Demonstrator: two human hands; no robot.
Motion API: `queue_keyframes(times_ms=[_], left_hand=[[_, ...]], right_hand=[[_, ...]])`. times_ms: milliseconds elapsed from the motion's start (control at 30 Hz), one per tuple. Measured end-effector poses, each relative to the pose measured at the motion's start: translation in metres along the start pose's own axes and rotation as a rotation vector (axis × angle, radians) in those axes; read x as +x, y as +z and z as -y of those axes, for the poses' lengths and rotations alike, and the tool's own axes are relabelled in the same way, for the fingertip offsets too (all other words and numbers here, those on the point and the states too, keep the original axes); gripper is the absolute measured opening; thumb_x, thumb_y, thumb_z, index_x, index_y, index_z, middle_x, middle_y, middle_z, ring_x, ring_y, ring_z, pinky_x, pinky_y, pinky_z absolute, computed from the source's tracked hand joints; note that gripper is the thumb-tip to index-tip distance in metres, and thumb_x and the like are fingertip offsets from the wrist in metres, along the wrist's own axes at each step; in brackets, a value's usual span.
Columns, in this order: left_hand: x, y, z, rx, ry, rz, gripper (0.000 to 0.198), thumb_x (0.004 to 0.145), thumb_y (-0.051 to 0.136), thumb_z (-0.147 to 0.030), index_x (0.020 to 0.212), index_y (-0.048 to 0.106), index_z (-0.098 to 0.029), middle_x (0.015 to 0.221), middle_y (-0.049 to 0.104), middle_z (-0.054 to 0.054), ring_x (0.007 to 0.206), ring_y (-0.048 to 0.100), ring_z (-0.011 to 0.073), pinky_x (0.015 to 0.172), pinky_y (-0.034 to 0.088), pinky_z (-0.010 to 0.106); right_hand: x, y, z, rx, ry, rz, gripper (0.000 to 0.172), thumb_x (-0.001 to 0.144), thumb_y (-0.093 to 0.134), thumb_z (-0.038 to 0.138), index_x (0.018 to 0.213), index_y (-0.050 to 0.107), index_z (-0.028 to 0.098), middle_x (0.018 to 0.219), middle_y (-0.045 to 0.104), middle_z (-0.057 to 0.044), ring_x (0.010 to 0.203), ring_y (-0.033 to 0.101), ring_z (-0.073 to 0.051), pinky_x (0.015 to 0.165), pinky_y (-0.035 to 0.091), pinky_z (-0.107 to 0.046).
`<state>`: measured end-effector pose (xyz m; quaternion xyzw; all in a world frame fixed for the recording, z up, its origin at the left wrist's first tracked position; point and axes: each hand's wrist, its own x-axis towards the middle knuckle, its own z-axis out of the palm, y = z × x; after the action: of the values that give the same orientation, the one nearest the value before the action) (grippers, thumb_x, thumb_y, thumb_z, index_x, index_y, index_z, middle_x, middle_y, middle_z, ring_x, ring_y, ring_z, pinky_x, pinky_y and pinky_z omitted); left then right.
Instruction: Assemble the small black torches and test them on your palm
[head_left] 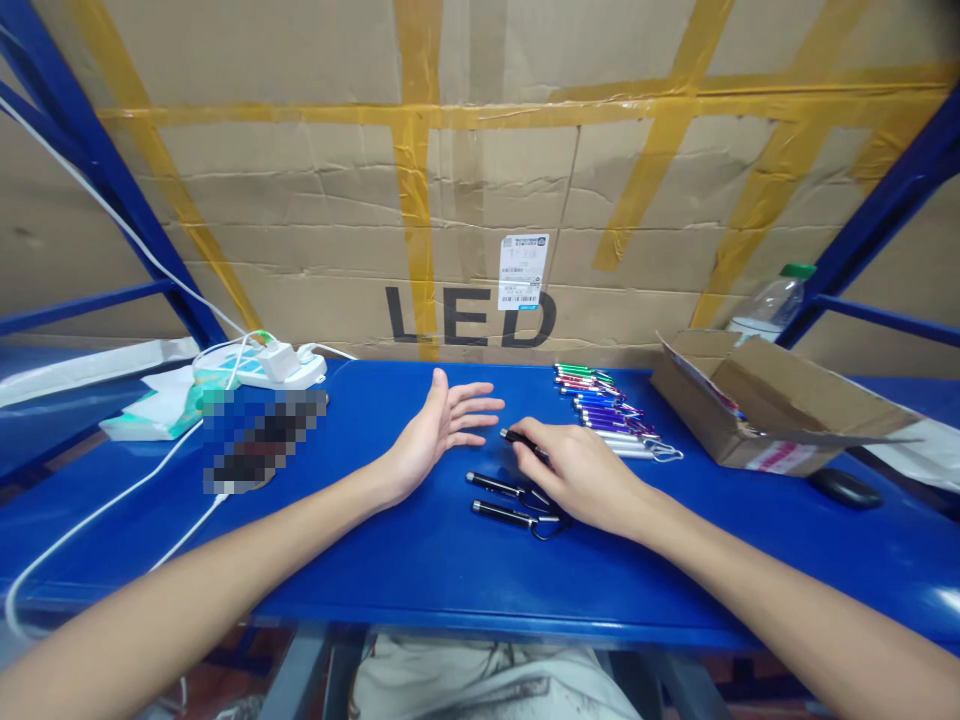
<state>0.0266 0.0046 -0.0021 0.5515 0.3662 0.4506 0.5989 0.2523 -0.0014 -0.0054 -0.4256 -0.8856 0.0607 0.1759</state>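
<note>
My left hand (442,435) hovers over the blue table, palm turned to the right and fingers spread, with nothing in it. Just to its right, my right hand (574,470) has thumb and fingers closed around a small black keychain flashlight (513,436), whose tip pokes out to the left. Below that hand lie two more black flashlights (501,514) with clips, side by side; the hand partly hides them. Farther back, a column of similar flashlights (600,410) in green, red, blue, purple and silver lies in colour order, several with carabiner clips showing.
An open cardboard box (739,440) stands at the right, a black computer mouse (846,488) in front and a bottle (772,300) behind. On the left are a white power strip (300,375), cables, a tissue pack (154,415) and a blurred-out item (262,440). A large carton (322,220) walls the back.
</note>
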Motion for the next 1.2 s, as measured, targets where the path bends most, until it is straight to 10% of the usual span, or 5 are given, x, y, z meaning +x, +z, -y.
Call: queue_keyframes(times_ms=[1200], left_hand=[[0.0003, -0.0015, 0.0022, -0.013, 0.004, 0.006, 0.089, 0.099, 0.028, -0.087, 0.144, 0.063, -0.019, 0.144, 0.069, 0.019, 0.134, 0.063, 0.0361, 0.105, 0.051, 0.047]], right_hand=[[0.0007, 0.0001, -0.0001, 0.045, 0.002, -0.057, 0.026, 0.11, 0.044, 0.029, 0.117, 0.067, 0.02, 0.089, 0.079, -0.006, 0.073, 0.072, -0.022, 0.067, 0.041, -0.03]])
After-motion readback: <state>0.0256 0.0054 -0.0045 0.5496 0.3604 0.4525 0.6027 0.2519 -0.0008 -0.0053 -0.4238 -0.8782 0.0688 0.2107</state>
